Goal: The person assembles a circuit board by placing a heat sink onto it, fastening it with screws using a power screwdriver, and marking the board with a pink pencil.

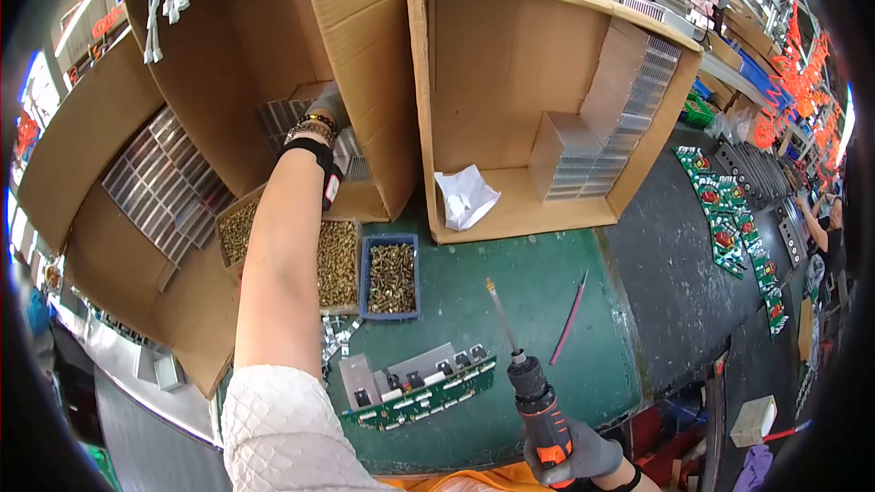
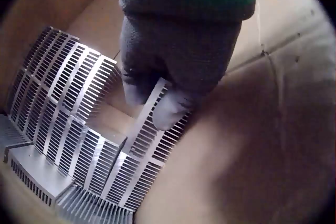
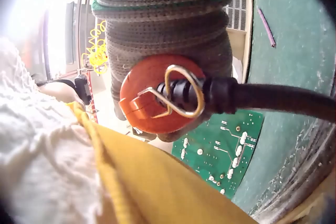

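My gloved left hand (image 1: 334, 107) reaches down into the tall cardboard box (image 1: 360, 64) at the back left. In the left wrist view its thumb and fingers pinch a finned aluminium heat sink (image 2: 143, 124), beside rows of similar heat sinks (image 2: 58, 87). My right hand (image 1: 591, 454), also gloved, grips an orange and black electric screwdriver (image 1: 538, 405) at the front of the bench, its long bit pointing away from me. The screwdriver's orange butt (image 3: 134, 85) and black cable (image 3: 278, 98) show in the right wrist view. Left of the bit lies a green circuit board (image 1: 424, 404) with heat sinks and black components.
A second cardboard box (image 1: 510, 64) holds stacked heat sinks (image 1: 583, 164) and crumpled white paper (image 1: 467, 197). Trays of brass-coloured screws (image 1: 392, 278) stand below my left forearm. A pink pen-like stick (image 1: 570, 317) lies right of the bit. More circuit boards (image 1: 720, 210) lie far right.
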A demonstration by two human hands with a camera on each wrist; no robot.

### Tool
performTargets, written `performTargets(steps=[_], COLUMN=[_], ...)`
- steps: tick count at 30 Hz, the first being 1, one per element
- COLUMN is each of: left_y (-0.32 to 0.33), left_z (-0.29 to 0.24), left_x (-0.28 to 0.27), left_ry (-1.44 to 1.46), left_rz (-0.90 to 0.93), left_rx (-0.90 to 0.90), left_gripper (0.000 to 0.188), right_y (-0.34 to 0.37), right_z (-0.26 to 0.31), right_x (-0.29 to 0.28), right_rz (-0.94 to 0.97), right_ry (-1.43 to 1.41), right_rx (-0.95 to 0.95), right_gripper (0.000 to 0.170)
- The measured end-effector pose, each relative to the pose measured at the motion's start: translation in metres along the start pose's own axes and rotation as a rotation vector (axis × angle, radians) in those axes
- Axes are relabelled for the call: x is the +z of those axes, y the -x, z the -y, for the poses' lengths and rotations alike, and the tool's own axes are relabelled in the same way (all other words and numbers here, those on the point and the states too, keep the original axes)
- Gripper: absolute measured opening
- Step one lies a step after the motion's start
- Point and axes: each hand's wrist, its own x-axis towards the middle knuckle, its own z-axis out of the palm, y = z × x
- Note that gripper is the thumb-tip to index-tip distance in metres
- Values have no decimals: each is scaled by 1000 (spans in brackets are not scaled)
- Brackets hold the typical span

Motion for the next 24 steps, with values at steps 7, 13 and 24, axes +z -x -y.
performTargets(steps=[7,13,24], left_y=[87,186,243], left_z=[-69,-125,-202], left_x=[-108,-159,-113], left_ry=[-128,50,595], left_rz=[-124,-111,501], left_rx=[-188,46,-219], left_gripper=[48,37,55], right_y=[27,46,60], right_z=[-14,-26,-39], right_x=[0,15,52], right_rz=[-7,-48,-119], right_ry=[-27,-86,190], right_rx=[37,112,171], right_gripper=[52,81,87])
